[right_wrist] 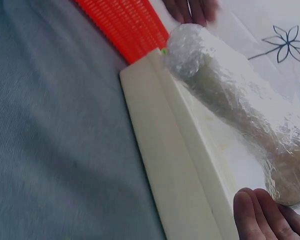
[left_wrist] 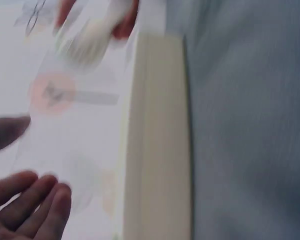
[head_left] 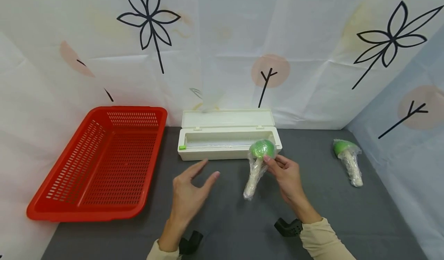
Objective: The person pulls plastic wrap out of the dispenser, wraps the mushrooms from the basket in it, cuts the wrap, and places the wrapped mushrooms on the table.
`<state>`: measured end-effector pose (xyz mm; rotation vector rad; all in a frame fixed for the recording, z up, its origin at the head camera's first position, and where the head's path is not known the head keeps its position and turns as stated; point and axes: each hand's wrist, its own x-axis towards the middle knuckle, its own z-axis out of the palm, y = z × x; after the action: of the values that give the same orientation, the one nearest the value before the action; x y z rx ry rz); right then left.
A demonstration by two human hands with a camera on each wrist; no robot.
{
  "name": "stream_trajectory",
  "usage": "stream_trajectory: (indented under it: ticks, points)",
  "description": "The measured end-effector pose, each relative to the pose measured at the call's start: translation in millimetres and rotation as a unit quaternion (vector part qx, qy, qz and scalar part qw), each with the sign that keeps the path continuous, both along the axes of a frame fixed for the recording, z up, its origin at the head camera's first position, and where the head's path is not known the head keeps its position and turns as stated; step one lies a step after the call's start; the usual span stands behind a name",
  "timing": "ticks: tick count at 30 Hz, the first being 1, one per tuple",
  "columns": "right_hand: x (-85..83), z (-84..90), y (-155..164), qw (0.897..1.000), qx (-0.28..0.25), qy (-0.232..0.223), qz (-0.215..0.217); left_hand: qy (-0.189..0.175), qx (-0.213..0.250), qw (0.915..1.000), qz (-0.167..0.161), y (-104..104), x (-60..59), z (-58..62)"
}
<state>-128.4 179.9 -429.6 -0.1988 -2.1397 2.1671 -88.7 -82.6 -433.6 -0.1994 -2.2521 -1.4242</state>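
Note:
A toy mushroom with a green cap and cream stem is wrapped in cling film. My right hand pinches it at the cap, stem hanging down to the grey table, just in front of the cream cling-film dispenser box, whose lid stands open. The right wrist view shows the wrapped stem over the box, with my fingertips at the bottom. My left hand hovers open left of the mushroom and holds nothing. Its fingers appear blurred beside the box.
A red slotted basket stands at the left of the table, its corner near the box. A second film-wrapped green mushroom lies at the far right. A patterned white backdrop closes the back and sides.

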Motion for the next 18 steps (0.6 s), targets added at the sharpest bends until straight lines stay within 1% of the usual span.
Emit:
stream_trajectory:
  ticks: [2,4,5,6,8,10,12,15,18]
  points:
    - [1.0,-1.4,6,1.000,0.009,-0.004,-0.008,0.036,-0.003,0.9975,0.061,-23,-0.7,2.9]
    - [2.1,-2.4,12,1.000,0.016,-0.008,-0.015,0.057,-0.010,0.9913,0.118,-45,-0.7,5.0]
    - [2.8,-2.8,15,1.000,0.018,-0.010,-0.020,0.056,-0.015,0.9879,0.144,-55,-0.4,5.7]
    - [3.4,-3.3,18,0.999,0.021,-0.012,-0.024,0.048,-0.018,0.9849,0.165,-65,-0.1,6.2]
    - [4.8,-4.3,24,0.999,0.031,-0.017,-0.032,0.015,-0.032,0.9786,0.203,-80,1.1,6.6]
    - [6.2,-5.3,30,0.998,0.038,-0.022,-0.040,-0.033,-0.054,0.9722,0.226,-90,2.0,5.6]
    - [7.9,-6.0,37,0.997,0.049,-0.030,-0.047,-0.070,-0.074,0.9665,0.236,-97,2.2,3.6]
    - [10.2,-6.0,51,0.995,0.069,-0.040,-0.058,-0.093,-0.096,0.9597,0.247,-101,1.5,0.0]
    - [11.6,-4.4,68,0.991,0.100,-0.055,-0.074,-0.098,-0.099,0.9568,0.255,-102,1.0,-2.2]
